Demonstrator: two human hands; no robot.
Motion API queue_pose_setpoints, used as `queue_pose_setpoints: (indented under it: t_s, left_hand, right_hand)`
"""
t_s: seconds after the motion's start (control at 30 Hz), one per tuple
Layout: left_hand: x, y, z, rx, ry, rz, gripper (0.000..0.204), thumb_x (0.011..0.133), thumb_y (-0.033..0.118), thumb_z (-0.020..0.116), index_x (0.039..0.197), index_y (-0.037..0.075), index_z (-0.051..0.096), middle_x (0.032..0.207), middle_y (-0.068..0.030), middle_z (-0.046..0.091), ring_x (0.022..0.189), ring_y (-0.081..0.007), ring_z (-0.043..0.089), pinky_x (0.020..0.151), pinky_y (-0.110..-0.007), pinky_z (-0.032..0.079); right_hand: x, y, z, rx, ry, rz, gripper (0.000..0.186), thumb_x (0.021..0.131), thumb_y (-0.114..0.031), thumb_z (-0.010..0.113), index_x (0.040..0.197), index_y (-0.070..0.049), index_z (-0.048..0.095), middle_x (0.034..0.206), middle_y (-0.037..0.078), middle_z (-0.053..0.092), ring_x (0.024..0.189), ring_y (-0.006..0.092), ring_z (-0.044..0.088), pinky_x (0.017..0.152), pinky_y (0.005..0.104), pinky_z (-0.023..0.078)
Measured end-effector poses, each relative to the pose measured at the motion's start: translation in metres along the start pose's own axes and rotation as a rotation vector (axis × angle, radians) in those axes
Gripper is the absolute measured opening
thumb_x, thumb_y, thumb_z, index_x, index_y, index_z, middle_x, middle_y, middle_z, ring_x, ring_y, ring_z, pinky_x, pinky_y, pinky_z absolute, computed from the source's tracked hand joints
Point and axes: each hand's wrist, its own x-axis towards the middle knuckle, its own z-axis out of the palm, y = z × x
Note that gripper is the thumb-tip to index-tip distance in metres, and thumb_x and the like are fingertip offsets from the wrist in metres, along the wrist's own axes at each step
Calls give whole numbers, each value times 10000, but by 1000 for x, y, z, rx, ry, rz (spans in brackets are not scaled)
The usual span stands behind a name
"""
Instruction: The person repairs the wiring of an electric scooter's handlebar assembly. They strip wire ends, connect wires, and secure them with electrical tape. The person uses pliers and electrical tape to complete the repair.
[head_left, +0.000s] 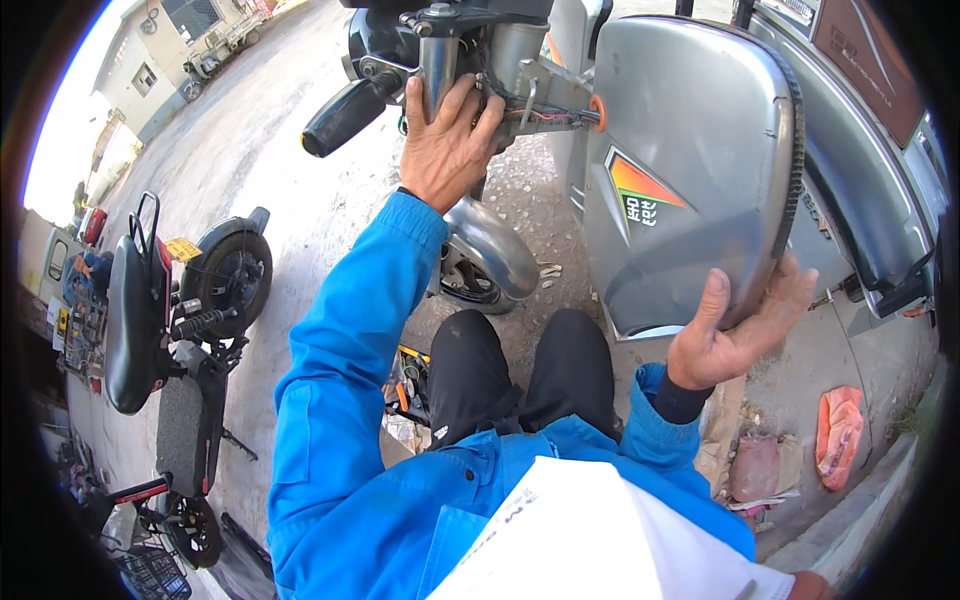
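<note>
My left hand (450, 140) is up at the front of a partly dismantled vehicle, its thumb and fingers straddling a silver metal tube (438, 72) below the black handlebar grip (345, 118). Coloured wires (550, 115) run from beside my fingers into an orange-ringed hole in a large grey body panel (690, 130). That panel carries a red, orange and green triangular sticker (643, 185). At its lower right corner is my right hand (735, 330), thumb raised in front and fingers stretched along the edge. The palm looks bare. Whether the fingertips press the panel is hard to tell.
Between the panel and my knees sits a curved silver mudguard (490, 245) over the front wheel. Tools (405, 385) lie by my left knee. A black electric scooter (190, 370) stands at left. Orange cloth (838, 435) and a pinkish bag (758, 468) lie at right.
</note>
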Motion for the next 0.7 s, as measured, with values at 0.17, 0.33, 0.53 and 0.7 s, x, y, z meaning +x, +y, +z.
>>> queue_pose_setpoints:
  t_s: [0.17, 0.33, 0.53, 0.7]
  left_hand:
    - [-1, -5, -2, 62, 38, 78, 419, 900, 142, 769, 1291, 229, 646, 1294, -11, 702, 1467, -246, 508, 1307, -732, 70]
    - [6, -4, -6, -15, 98, 60, 293, 860, 126, 807, 1122, 221, 716, 1208, 4, 724, 1398, -226, 566, 1318, -732, 59]
    - [18, 5, -11, -164, 231, 71, 277, 875, 159, 845, 1137, 201, 764, 1157, 38, 742, 1331, -219, 607, 1305, -713, 115]
    - [24, 2, -6, -232, 205, 59, 198, 849, 167, 872, 1037, 205, 819, 1039, 59, 750, 1243, -208, 647, 1325, -652, 102]
  right_hand:
    - [0, 6, -7, -243, -116, -26, 646, 1085, -106, 680, 1641, 47, 388, 1617, 243, 491, 1468, 352, 526, 1192, 443, 464]
    - [-3, 7, -2, -187, -32, 28, 643, 1069, -209, 727, 1556, 115, 460, 1543, 269, 560, 1425, 408, 569, 1166, 492, 503]
    - [0, 2, 4, -105, -4, 46, 637, 1064, -189, 731, 1560, 106, 462, 1528, 258, 549, 1364, 412, 601, 1138, 478, 527]
    - [0, -21, -9, -346, 64, -320, 474, 1057, -136, 708, 1461, 54, 549, 1418, 256, 573, 1191, 370, 657, 982, 432, 596]
